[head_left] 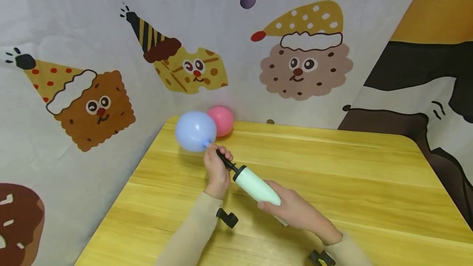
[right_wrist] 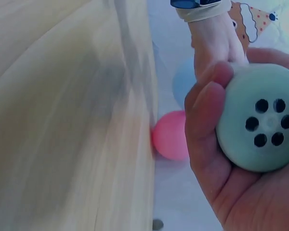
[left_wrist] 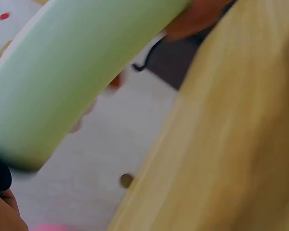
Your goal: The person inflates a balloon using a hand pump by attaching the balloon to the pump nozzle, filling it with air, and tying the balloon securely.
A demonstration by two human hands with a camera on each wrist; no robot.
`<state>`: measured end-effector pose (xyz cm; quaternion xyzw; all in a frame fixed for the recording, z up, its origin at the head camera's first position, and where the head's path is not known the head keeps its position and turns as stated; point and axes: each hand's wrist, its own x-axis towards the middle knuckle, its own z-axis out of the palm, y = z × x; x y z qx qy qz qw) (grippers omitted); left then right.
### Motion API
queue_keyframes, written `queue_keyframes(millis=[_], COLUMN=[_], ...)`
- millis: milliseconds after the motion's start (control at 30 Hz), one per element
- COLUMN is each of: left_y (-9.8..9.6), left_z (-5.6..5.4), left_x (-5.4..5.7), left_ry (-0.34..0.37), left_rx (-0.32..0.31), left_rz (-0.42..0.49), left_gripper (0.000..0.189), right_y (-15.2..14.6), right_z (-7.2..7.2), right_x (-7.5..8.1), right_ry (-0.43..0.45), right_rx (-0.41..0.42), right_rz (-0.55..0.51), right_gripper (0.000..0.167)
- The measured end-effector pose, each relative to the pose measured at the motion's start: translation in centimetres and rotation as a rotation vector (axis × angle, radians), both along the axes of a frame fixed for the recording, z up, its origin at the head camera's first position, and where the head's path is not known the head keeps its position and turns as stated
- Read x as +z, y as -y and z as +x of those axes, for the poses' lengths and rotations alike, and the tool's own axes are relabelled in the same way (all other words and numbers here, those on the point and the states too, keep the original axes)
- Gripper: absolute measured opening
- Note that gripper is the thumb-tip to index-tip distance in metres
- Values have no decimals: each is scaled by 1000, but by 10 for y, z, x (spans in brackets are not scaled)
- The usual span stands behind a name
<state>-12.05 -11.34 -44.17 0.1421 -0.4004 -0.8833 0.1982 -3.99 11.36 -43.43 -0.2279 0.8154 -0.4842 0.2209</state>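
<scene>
A mint-green hand balloon pump with a black nozzle end is held slantwise above the table. My right hand grips its green barrel; the right wrist view shows fingers wrapped round the holed end of the pump. At the black nozzle, my left hand pinches the neck of an inflated light blue balloon. Whether the nozzle sits inside that neck is hidden by the fingers. In the left wrist view the pump barrel fills the upper left.
Behind the blue balloon, a pink balloon rests on the wooden table near its far edge. A white cloth with cartoon snack prints hangs along the back and left. A black camera mount sits on the left wrist.
</scene>
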Motion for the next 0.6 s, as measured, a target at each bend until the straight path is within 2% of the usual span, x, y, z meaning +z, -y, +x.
queue_keyframes(millis=[133,267,467,600], left_y=[17,24,3,-17], left_z=[-7,-9,-3,4], left_x=[6,5,-4,-9], left_ry=[-20,-36,-20,10], left_rx=[40,54,39,-7], left_rz=[26,24,12,-13], left_gripper=[36,38,36,35], right_y=[-26,-43,-36,-21], right_z=[7,11,10,5], right_x=[-1,-2,-7,-9], right_ry=[-21,-62,-109,-84], right_rx=[41,73,46,8], right_rz=[-1,9,63,68], right_gripper=[54,50,55,61])
